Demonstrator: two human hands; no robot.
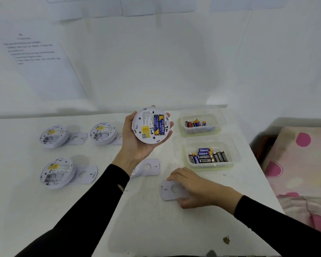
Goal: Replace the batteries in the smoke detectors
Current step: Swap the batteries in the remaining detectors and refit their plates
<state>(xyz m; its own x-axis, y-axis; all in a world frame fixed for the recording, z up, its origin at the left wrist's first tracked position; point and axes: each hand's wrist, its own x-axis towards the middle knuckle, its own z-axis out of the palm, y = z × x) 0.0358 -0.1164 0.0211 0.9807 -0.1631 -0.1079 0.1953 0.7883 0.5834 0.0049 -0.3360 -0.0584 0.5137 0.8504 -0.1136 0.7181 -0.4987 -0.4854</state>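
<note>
White table (pixel 146 219) (scuffed) against white wall (pixel 156 71)

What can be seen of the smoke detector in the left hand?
The smoke detector is a round white disc, plastic by its look, held above the table with its back facing the camera. Its open battery bay holds two blue-and-yellow batteries side by side. A yellow label sits beside the bay; the small print nearby is too fine to read. Only the left hand touches it, cradling it from behind, fingertips curled over the rim.
</note>
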